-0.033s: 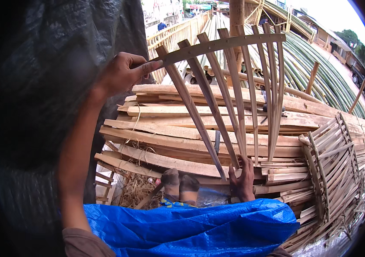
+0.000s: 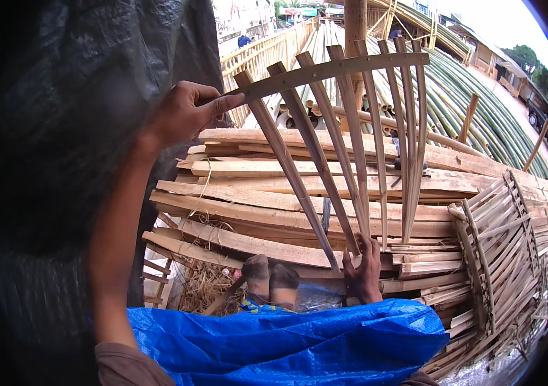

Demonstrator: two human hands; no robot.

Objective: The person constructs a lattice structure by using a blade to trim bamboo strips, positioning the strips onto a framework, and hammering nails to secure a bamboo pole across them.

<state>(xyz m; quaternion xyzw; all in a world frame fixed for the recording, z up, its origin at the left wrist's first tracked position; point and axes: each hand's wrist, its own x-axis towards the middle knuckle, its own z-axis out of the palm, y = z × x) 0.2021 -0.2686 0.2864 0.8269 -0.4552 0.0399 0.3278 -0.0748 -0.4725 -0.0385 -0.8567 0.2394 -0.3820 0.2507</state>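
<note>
A slatted bamboo panel [image 2: 306, 119] stands upright before me, several long slats fastened by nails or pins to one curved flat crosspiece [image 2: 319, 69] near their tops. My left hand [image 2: 191, 114] pinches the crosspiece's left end between thumb and fingers. Low down, my right hand [image 2: 365, 270] has its thumb and fingers around the bottom end of one slat [image 2: 316, 145]. Part of that grip is hidden by the hand itself. The slats' lower ends come down over the near planks. A blue tarp [image 2: 287, 341] covers my lap.
Rough timber planks [image 2: 242, 207] lie stacked across the middle. More slatted panels [image 2: 499, 244] pile up at the right. A black sheet [image 2: 94, 83] hangs on the left. Two feet [image 2: 271, 275] rest by dry shavings [image 2: 213, 286]. Long bamboo poles [image 2: 480, 96] lie behind a post [image 2: 355, 26].
</note>
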